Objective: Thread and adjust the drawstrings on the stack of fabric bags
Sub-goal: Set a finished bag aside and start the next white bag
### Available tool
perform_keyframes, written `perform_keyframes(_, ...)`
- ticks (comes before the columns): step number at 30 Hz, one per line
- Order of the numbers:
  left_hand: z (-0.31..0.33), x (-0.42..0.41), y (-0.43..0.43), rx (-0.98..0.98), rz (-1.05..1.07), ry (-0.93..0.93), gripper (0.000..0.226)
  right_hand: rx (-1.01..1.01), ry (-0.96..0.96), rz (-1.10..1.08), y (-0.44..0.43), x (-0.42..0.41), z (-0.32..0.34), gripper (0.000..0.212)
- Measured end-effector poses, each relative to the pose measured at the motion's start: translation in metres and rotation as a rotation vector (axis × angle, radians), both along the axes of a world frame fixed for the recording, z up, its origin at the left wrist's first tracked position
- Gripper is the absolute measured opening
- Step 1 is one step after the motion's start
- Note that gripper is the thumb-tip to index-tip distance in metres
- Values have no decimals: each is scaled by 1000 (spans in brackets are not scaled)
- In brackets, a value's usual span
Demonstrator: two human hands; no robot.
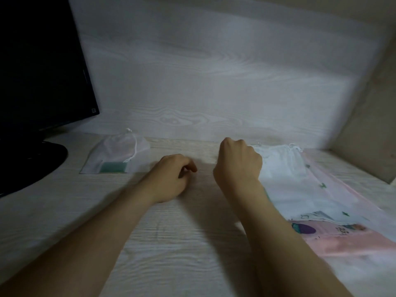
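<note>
R hand (237, 161) fisted (beside bags (282, 168)).

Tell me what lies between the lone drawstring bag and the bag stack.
Head view: both hands, the left hand nearer the lone drawstring bag, the right hand at the edge of the bag stack, bare desk between them.

monitor (38, 71) far L, lone bag (116, 153) beside it, bag stack (282, 166) at R

Dim, bluish light; brighter patch upper right; motion blur, wide-angle bending at edges.
</note>
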State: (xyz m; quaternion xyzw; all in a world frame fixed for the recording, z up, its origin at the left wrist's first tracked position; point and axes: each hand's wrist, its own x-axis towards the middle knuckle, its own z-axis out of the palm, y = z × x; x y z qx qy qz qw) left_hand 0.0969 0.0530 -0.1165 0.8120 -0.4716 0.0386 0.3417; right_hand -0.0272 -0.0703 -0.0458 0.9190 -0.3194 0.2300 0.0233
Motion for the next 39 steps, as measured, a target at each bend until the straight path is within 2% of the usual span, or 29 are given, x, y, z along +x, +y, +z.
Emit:
perform_keyframes(3,3,-2,-1,-123,50,50,37,-43,-138,113,4,6,-1,19)
perform_keyframes(5,6,-2,-2,-228,93,64,52,-97,-195,269,8,10,-2,21)
perform_keyframes(8,8,1,1,-343,122,29,86,-170,-241,544,11,15,-5,45)
perform_keyframes(11,8,9,9,-355,126,-43,105,-232,-242,710,12,21,-13,51)
perform_keyframes(13,7,15,15,-298,159,-118,107,-239,-257,767,10,25,-16,52)
perform_keyframes(16,6,26,21,-264,244,-232,97,-314,-295,793,5,29,-18,56)
perform_keyframes(21,9,34,30,-217,345,-242,90,-345,-321,848,3,32,-20,44)
perform_keyframes(27,13,34,35,-210,437,-317,25,-122,-299,618,-1,35,-27,29)
perform_keyframes(29,14,34,35,-247,440,-299,15,-52,-300,521,-3,36,-29,27)
perform_keyframes(32,15,33,33,-232,463,-283,12,33,-236,366,-10,40,-36,35)
perform_keyframes(34,13,33,33,-180,486,-318,22,157,-278,341,-9,43,-41,39)
perform_keyframes(37,11,34,34,-95,514,-305,31,598,-459,371,0,44,-43,46)
perform_keyframes(39,11,34,34,-68,516,-279,32,770,-549,372,3,45,-43,44)
